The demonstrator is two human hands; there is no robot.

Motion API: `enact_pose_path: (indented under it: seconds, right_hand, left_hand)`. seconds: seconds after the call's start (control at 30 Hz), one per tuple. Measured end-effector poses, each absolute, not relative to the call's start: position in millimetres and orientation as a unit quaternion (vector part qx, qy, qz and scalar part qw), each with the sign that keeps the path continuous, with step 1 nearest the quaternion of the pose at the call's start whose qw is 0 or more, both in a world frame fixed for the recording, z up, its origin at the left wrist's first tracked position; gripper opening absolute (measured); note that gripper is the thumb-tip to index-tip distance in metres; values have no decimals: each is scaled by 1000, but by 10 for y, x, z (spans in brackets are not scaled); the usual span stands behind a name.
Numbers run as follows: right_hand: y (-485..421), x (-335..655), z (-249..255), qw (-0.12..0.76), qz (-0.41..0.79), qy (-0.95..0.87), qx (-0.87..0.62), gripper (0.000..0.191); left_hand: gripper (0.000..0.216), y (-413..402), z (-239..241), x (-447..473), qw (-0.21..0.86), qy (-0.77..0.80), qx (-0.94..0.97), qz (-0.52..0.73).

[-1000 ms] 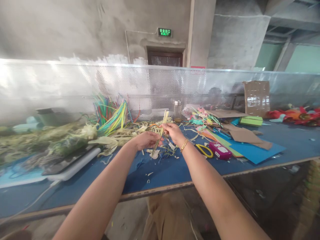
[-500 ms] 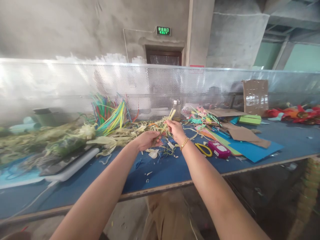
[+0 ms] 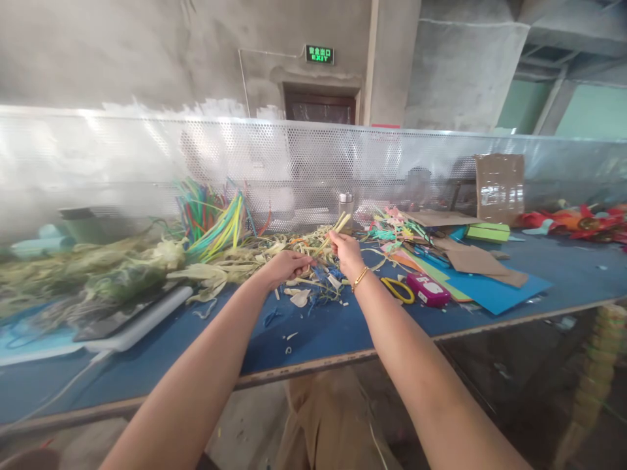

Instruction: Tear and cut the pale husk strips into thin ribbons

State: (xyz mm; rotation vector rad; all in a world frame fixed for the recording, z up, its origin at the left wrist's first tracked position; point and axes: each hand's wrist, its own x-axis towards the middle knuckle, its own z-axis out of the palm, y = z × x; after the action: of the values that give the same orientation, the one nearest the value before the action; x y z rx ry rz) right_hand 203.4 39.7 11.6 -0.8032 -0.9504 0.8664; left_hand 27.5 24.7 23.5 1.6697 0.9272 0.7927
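Note:
My left hand [image 3: 285, 267] and my right hand [image 3: 347, 252] are both pinched on one bundle of thin pale yellow-green strips [image 3: 334, 232]. The bundle slants up to the right, its tips poking out above my right hand. A gold bracelet [image 3: 361, 279] circles my right wrist. Both hands hover over a scatter of pale strip offcuts [image 3: 300, 298] on the blue table [image 3: 323, 333].
Coloured strips [image 3: 215, 222] and a heap of dried husks [image 3: 98, 274] lie at left on a white board [image 3: 142, 320]. Yellow-handled scissors [image 3: 398, 290], a pink box [image 3: 428, 289], blue paper [image 3: 494, 290], brown card [image 3: 477, 261], a jar [image 3: 345, 210]. A perforated metal screen [image 3: 313, 163] backs the table.
The strip bundle has tilted from nearly upright to slanting right. My hands have drawn a little apart along it and moved slightly up in view.

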Motion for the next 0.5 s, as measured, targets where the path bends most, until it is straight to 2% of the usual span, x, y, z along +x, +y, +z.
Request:
enact_pose_path:
  seconds: [0.3,0.5]
  right_hand:
    - [399,2017,105,728,391,-431,-361,35]
    - [394,1993,100,726,402,-436,-348,35]
  left_hand:
    - [14,178,299,259,511,368,704,329]
    - [6,253,250,246,501,362,692,372]
